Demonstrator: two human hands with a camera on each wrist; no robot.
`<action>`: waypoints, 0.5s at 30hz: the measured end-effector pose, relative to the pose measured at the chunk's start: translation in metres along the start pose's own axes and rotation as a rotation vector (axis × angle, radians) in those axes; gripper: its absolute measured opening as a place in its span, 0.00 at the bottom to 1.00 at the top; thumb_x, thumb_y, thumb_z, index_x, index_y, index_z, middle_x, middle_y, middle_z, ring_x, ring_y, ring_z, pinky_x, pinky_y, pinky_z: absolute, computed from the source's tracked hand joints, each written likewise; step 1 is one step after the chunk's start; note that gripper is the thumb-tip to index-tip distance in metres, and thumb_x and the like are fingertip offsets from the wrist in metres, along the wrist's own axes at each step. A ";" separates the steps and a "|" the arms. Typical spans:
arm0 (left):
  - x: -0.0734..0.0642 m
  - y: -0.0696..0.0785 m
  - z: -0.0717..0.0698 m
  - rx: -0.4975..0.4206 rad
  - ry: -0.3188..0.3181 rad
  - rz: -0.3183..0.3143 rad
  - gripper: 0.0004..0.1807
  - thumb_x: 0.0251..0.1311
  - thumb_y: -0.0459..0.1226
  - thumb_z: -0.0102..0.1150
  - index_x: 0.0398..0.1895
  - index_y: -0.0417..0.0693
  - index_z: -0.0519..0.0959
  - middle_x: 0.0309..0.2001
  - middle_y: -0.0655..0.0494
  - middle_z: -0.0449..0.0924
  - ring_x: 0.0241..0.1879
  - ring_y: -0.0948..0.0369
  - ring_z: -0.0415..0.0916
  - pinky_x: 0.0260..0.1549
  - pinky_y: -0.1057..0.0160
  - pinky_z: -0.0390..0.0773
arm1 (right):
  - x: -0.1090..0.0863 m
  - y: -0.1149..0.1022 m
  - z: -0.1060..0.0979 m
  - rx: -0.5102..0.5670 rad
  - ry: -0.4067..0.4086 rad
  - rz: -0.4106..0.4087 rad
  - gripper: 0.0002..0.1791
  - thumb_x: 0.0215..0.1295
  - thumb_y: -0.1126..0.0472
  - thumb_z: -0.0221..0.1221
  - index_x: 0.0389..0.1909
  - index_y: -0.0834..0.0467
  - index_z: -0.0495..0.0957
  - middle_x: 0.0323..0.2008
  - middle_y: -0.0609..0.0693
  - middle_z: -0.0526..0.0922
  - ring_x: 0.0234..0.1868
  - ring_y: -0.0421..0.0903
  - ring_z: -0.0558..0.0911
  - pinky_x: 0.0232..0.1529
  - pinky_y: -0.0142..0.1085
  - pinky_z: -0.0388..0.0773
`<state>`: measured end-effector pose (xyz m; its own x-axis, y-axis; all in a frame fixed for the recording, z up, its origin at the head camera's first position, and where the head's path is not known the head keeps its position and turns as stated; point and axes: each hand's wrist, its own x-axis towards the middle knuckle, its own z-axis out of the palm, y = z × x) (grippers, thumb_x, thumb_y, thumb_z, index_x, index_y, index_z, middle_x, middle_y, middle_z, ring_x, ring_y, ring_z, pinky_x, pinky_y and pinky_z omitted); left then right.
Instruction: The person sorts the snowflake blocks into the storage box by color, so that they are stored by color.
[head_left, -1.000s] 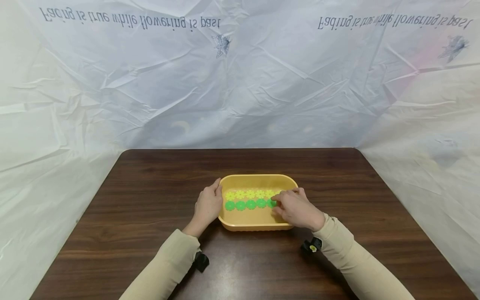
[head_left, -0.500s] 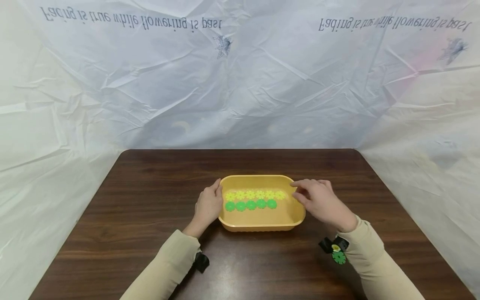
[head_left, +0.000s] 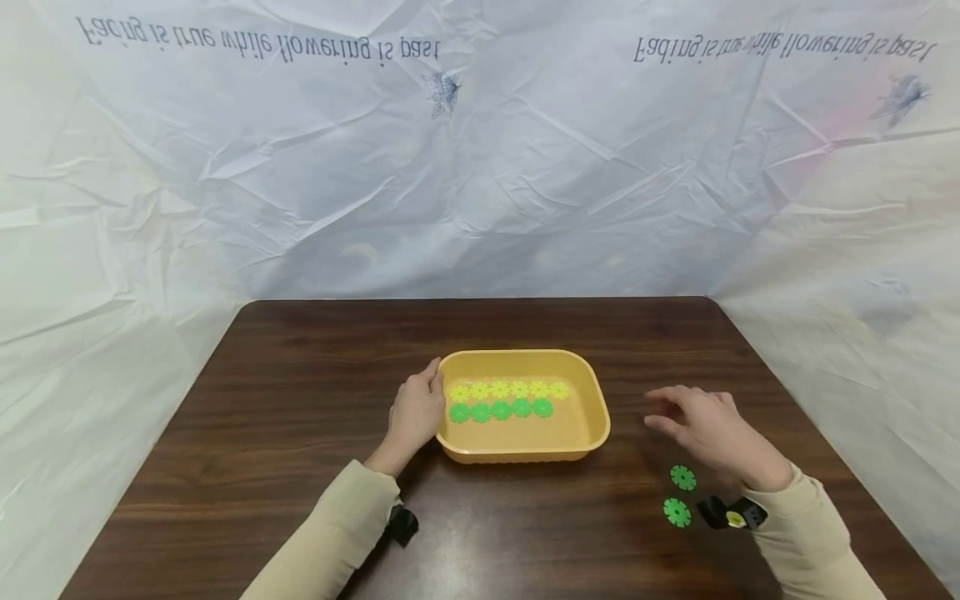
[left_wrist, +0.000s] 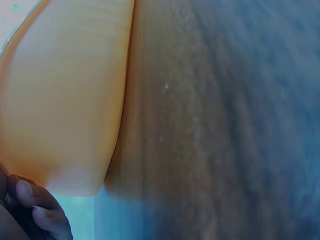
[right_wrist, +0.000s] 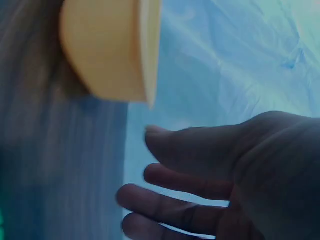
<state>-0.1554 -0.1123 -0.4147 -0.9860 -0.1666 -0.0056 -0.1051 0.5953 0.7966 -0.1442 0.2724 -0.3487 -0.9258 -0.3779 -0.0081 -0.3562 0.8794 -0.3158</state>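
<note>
A yellow plastic basin stands on the table, and my left hand holds its left rim. In the left wrist view, bent fingers lie at the basin's side wall. Inside the basin, several yellow snowflake discs form a row, with a row of several green snowflake discs just below it. To the right of the basin, my right hand is over the table with fingers apart and nothing between them. Two more green discs, a farther one and a nearer one, lie on the table beside the right wrist.
The brown wooden table extends on all sides of the basin. A pale printed sheet hangs behind it and along both sides. Black camera mounts sit at both wrists.
My right hand has left the green row in the basin and moved right, over the table. Both loose green discs have come into sight. The left hand stays at the basin.
</note>
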 end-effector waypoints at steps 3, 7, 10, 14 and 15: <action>0.000 0.000 0.000 -0.005 -0.004 0.004 0.24 0.75 0.42 0.41 0.71 0.47 0.66 0.12 0.53 0.68 0.07 0.62 0.59 0.07 0.64 0.61 | -0.008 0.011 0.006 -0.007 -0.066 0.048 0.26 0.64 0.48 0.63 0.55 0.63 0.78 0.38 0.45 0.84 0.39 0.48 0.82 0.44 0.58 0.61; 0.000 -0.001 0.000 -0.008 -0.004 0.006 0.24 0.75 0.43 0.41 0.71 0.47 0.66 0.11 0.53 0.68 0.07 0.62 0.59 0.07 0.65 0.61 | -0.017 0.024 0.012 0.030 -0.115 0.088 0.25 0.64 0.49 0.63 0.52 0.65 0.77 0.40 0.50 0.84 0.37 0.48 0.82 0.42 0.54 0.72; 0.000 -0.001 0.001 -0.009 0.000 0.005 0.24 0.75 0.43 0.41 0.71 0.47 0.66 0.11 0.53 0.68 0.07 0.62 0.58 0.07 0.65 0.61 | -0.021 0.031 0.017 0.073 -0.124 0.112 0.23 0.63 0.52 0.64 0.50 0.66 0.77 0.41 0.54 0.83 0.38 0.49 0.82 0.36 0.48 0.77; -0.001 -0.001 0.000 -0.007 -0.006 0.003 0.24 0.76 0.42 0.41 0.71 0.47 0.66 0.11 0.53 0.68 0.07 0.62 0.59 0.07 0.65 0.61 | -0.026 0.040 0.024 0.109 -0.144 0.142 0.24 0.62 0.52 0.65 0.49 0.68 0.77 0.43 0.57 0.81 0.42 0.53 0.81 0.37 0.47 0.78; -0.001 -0.001 0.000 -0.006 -0.007 0.003 0.24 0.76 0.42 0.41 0.71 0.47 0.66 0.11 0.53 0.68 0.07 0.62 0.59 0.07 0.65 0.61 | -0.027 0.042 0.025 0.114 -0.153 0.148 0.25 0.62 0.51 0.65 0.49 0.68 0.77 0.44 0.57 0.81 0.43 0.54 0.81 0.37 0.48 0.78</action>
<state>-0.1546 -0.1124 -0.4155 -0.9872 -0.1592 -0.0070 -0.1010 0.5911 0.8002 -0.1313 0.3118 -0.3855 -0.9339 -0.2941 -0.2032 -0.1931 0.8934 -0.4056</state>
